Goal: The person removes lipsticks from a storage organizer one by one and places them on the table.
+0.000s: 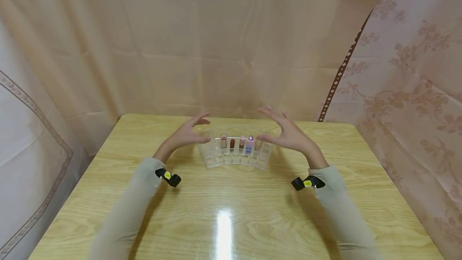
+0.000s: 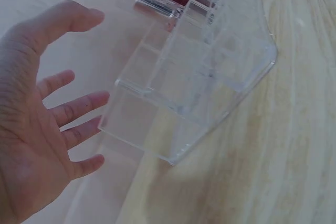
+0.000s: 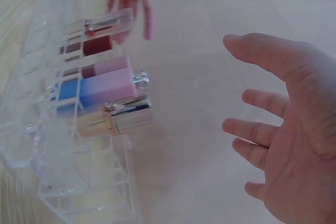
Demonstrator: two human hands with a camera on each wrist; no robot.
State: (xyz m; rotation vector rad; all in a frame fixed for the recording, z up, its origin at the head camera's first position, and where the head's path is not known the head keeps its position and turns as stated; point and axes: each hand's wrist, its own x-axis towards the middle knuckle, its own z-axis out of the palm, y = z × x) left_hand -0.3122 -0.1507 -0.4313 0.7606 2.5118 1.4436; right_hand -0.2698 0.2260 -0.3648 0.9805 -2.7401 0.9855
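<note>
A clear, curved lipstick organizer [image 1: 236,159] with stepped compartments stands toward the back of the table. Several lipsticks fill its back row: a clear-capped one [image 1: 223,141], a dark red one [image 1: 232,144], one with a pink top [image 1: 242,141], a pink-and-blue one [image 3: 105,88] and a gold-toned one [image 3: 113,117]. My left hand [image 1: 185,133] is spread beside the organizer's left end, holding nothing. At the right end my right hand [image 1: 290,133] hovers, fingers apart and palm facing inward, also without anything in it.
The wooden table [image 1: 231,196] has a bright light reflection near its front. A beige curtain [image 1: 216,51] hangs right behind the back edge, and a floral curtain [image 1: 408,91] runs along the right side. A pale cloth [image 1: 32,139] hangs at the left.
</note>
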